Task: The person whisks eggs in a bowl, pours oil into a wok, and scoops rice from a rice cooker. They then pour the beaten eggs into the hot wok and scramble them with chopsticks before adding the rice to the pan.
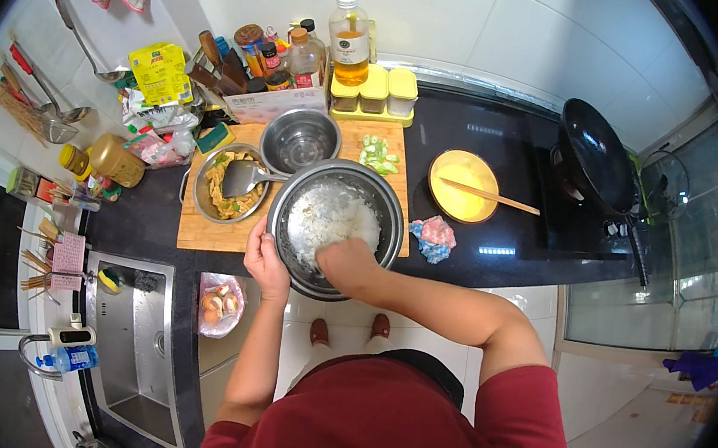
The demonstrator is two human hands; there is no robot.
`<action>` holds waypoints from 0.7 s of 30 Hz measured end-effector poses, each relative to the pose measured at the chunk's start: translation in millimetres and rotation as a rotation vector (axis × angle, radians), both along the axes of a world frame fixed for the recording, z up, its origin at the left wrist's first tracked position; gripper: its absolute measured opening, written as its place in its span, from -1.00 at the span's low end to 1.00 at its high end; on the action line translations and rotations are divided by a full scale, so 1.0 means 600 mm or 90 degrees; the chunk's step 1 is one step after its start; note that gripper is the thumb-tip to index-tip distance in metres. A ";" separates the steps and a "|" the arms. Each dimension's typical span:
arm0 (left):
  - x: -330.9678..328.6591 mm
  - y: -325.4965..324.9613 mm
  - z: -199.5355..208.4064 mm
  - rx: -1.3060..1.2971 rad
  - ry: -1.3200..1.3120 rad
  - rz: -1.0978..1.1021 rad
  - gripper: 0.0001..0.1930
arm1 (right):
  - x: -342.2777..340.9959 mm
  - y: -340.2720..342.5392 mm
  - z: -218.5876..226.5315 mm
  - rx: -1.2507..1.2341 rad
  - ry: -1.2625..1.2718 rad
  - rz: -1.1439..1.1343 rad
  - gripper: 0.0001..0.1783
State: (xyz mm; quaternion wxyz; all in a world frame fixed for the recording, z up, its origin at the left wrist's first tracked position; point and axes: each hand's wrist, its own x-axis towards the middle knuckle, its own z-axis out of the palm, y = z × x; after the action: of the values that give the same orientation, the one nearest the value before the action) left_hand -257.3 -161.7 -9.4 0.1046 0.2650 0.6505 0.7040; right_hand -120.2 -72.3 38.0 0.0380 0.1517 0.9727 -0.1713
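My left hand is closed on the left rim of a dark round pot, thumb up along its side. White rice lies inside the pot, partly clumped. My right hand reaches in over the near right rim, curled against the rice; its fingertips are hidden. Left of the pot, a metal bowl holds brownish strips with green bits. A metal spatula rests across that bowl, its handle running toward the pot. An empty-looking metal bowl stands just behind the pot.
A wooden cutting board carries the bowls and chopped green pieces. To the right are a bowl of yellow liquid with chopsticks, a crumpled cloth and a black wok. A sink lies at left; bottles stand behind.
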 end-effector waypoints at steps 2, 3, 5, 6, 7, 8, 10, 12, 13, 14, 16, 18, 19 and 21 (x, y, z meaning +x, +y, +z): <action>0.003 0.000 -0.002 -0.014 0.021 0.014 -0.67 | -0.033 0.012 0.032 0.019 0.127 -0.157 -0.88; 0.004 0.003 -0.001 -0.021 0.034 0.017 -0.67 | -0.050 0.013 0.043 0.027 0.192 -0.240 -0.88; 0.006 0.006 0.007 -0.027 0.051 0.014 -0.66 | -0.051 -0.001 0.012 0.045 0.167 -0.163 -0.88; 0.007 0.009 0.009 -0.024 0.054 0.004 -0.66 | -0.036 -0.013 -0.023 0.047 0.133 -0.103 -0.88; 0.006 0.012 0.010 -0.016 0.057 0.004 -0.66 | -0.025 -0.016 -0.029 0.051 0.099 -0.034 -0.88; 0.000 0.008 -0.003 -0.012 0.023 0.002 -0.66 | -0.014 -0.012 -0.031 0.032 0.083 -0.034 -0.91; 0.000 0.009 -0.004 0.007 -0.002 0.002 -0.66 | -0.026 0.013 -0.010 0.043 0.126 -0.100 -0.90; 0.003 0.007 0.003 0.002 -0.003 0.002 -0.67 | -0.057 0.031 0.020 0.045 0.210 -0.231 -0.89; 0.003 0.008 0.001 0.000 0.005 0.005 -0.67 | -0.062 0.028 0.021 0.045 0.212 -0.210 -0.88; 0.002 0.008 -0.004 -0.002 0.013 0.009 -0.67 | -0.063 0.020 0.020 0.044 0.214 -0.189 -0.88; 0.005 0.011 -0.001 -0.021 0.044 0.011 -0.66 | -0.048 -0.001 -0.011 0.047 0.201 -0.097 -0.87; 0.002 0.009 -0.001 0.005 -0.010 0.000 -0.66 | -0.033 0.007 -0.033 0.042 0.137 -0.068 -0.86; 0.003 0.009 0.001 0.018 -0.038 -0.003 -0.66 | -0.030 0.009 -0.031 0.038 0.104 -0.052 -0.86; 0.007 0.007 0.002 -0.004 -0.002 0.011 -0.67 | -0.053 0.020 -0.009 0.042 0.161 -0.173 -0.85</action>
State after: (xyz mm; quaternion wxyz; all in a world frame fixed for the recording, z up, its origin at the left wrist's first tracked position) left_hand -253.2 -157.3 -8.4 0.1001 0.2581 0.6550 0.7031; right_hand -151.8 -60.2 32.8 -0.1132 0.2603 0.9453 -0.1607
